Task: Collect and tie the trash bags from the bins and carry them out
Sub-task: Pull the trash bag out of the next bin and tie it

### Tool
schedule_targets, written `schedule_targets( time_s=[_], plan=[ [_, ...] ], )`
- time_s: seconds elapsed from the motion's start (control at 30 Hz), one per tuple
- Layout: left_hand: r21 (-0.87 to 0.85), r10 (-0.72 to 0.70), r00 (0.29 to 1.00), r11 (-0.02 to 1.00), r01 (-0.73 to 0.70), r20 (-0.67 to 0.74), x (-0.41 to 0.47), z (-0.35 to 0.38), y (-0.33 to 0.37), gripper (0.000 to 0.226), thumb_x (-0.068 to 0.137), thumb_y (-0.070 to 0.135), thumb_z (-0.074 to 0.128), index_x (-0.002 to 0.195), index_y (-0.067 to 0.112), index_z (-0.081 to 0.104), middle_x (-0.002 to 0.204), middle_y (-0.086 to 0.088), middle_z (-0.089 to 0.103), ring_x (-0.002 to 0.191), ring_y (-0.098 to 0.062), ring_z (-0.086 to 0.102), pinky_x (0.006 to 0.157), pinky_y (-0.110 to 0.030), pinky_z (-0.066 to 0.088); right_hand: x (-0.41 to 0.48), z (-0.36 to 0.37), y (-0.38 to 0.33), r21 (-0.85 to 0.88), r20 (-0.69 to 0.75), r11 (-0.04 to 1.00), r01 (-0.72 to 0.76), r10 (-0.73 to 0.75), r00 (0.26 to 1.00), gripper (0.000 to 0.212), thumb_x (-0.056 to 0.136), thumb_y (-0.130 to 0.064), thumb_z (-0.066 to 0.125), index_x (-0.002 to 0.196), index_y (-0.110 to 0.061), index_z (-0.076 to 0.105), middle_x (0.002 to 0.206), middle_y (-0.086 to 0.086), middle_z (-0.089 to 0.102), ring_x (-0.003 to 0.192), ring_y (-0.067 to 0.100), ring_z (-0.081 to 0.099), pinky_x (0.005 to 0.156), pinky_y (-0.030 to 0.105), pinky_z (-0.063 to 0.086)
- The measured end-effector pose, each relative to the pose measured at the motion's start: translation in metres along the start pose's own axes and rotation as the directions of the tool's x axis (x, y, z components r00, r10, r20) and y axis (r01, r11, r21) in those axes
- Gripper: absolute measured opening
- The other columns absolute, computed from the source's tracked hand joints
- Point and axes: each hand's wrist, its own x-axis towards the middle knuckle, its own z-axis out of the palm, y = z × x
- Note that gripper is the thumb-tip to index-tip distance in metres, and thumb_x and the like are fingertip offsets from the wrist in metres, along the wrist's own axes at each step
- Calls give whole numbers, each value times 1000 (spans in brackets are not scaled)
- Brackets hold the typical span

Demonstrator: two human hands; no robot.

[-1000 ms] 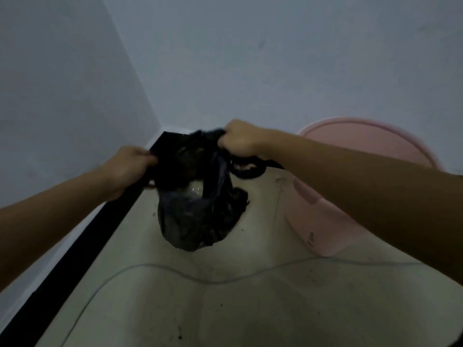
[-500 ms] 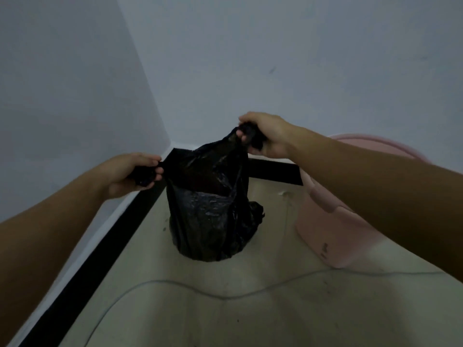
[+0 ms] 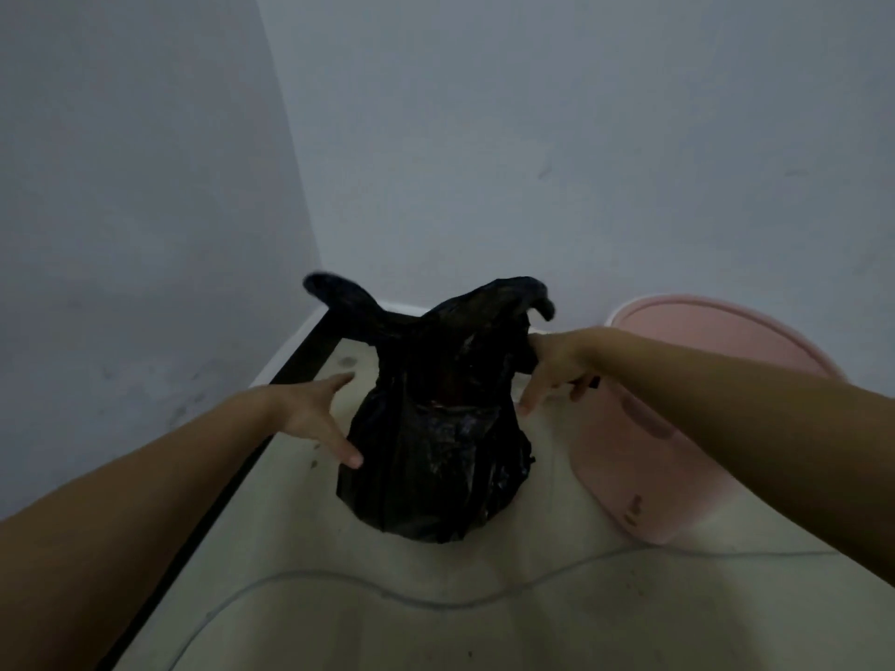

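Observation:
A black trash bag (image 3: 436, 447) stands on the pale floor in the corner, its two handle loops sticking up loose, one at the left and one at the right. My left hand (image 3: 315, 414) is spread open beside the bag's left flank, with a fingertip at its side. My right hand (image 3: 557, 370) is at the bag's upper right with fingers pointing down and apart; whether it pinches any plastic is hard to see. The pink bin (image 3: 678, 428) stands just right of the bag, partly behind my right forearm.
Two grey walls meet behind the bag. A black skirting strip (image 3: 232, 457) runs along the left wall's foot. A thin cable (image 3: 436, 600) lies across the floor in front of the bag.
Both hands have let go of the handles they held up and dropped lower beside the bag. The bag now rests on the floor, handles standing free.

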Motion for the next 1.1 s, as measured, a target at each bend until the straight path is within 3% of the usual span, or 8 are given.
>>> schedule_targets(
  time_s=[0.2, 0.33, 0.4, 0.5, 0.7, 0.77, 0.9, 1.1],
  plan=[
    [-339, 262, 923, 873, -351, -282, 30, 23, 38, 112, 61, 23, 90, 149, 25, 20, 140, 6, 41, 133, -17, 39, 103, -25, 34, 74, 0, -3, 547, -311, 775, 317, -163, 936, 131, 36, -45, 100, 146, -13, 36, 132, 4, 59, 114, 25, 63, 91, 45, 57],
    [-534, 240, 877, 716, -450, -417, 47, 13, 50, 35, 76, 16, 79, 109, 14, 68, 103, 1, 70, 101, -20, 67, 73, -16, 53, 48, 16, -36, 591, -403, 685, 426, -207, 891, 35, 81, -20, 79, 108, -15, 58, 95, -2, 66, 83, 13, 65, 77, 29, 54],
    [-572, 179, 850, 670, -474, -496, 51, 12, 55, 18, 85, 11, 70, 103, 12, 69, 90, 1, 71, 83, -14, 69, 56, -12, 51, 45, 20, -42, 577, -511, 688, 439, -115, 852, 17, 93, -23, 63, 90, -6, 60, 74, 3, 60, 64, 14, 58, 59, 22, 46],
    [-670, 21, 803, 539, -510, -595, 53, 7, 53, 16, 91, 12, 60, 106, 13, 66, 88, -1, 70, 77, -15, 67, 56, -17, 52, 41, 14, -45, 725, -564, 511, 461, 57, 824, 26, 98, -22, 51, 77, -7, 52, 69, 7, 53, 59, 19, 50, 51, 21, 38],
    [-827, -187, 806, 130, -547, -562, 24, -25, 40, 38, 70, 5, 54, 104, -7, 67, 99, -17, 73, 96, -36, 69, 84, -44, 57, 26, 0, -40, 914, -381, -97, 394, 130, 916, 69, 88, -62, 53, 132, -10, 57, 127, 14, 63, 106, 35, 64, 95, 53, 51],
    [-862, -146, 852, 10, -507, -503, 6, -31, 42, 60, 54, 6, 53, 111, -12, 58, 97, -18, 74, 94, -36, 70, 80, -45, 57, 21, -2, -40, 913, -373, -155, 378, 62, 926, 90, 71, -81, 55, 134, -17, 59, 132, 14, 62, 111, 36, 64, 96, 56, 50],
    [-842, -197, 840, -98, -530, -505, -21, -38, 55, 9, 74, 5, 43, 66, 9, 42, 47, -2, 46, 71, -25, 64, 70, -43, 50, 4, -19, -41, 870, -436, -220, 441, 76, 897, 82, 78, -81, 44, 133, -23, 59, 125, 9, 65, 107, 31, 64, 87, 49, 56],
    [-822, -328, 811, -145, -550, -485, -19, -46, 51, 22, 93, 19, 47, 72, 17, 40, 47, 1, 33, 43, -15, 33, 44, -21, 44, -19, -31, -42, 887, -416, -180, 426, 91, 905, 68, 87, -71, 37, 123, -19, 63, 118, 8, 66, 103, 31, 65, 81, 45, 55]
  ],
)
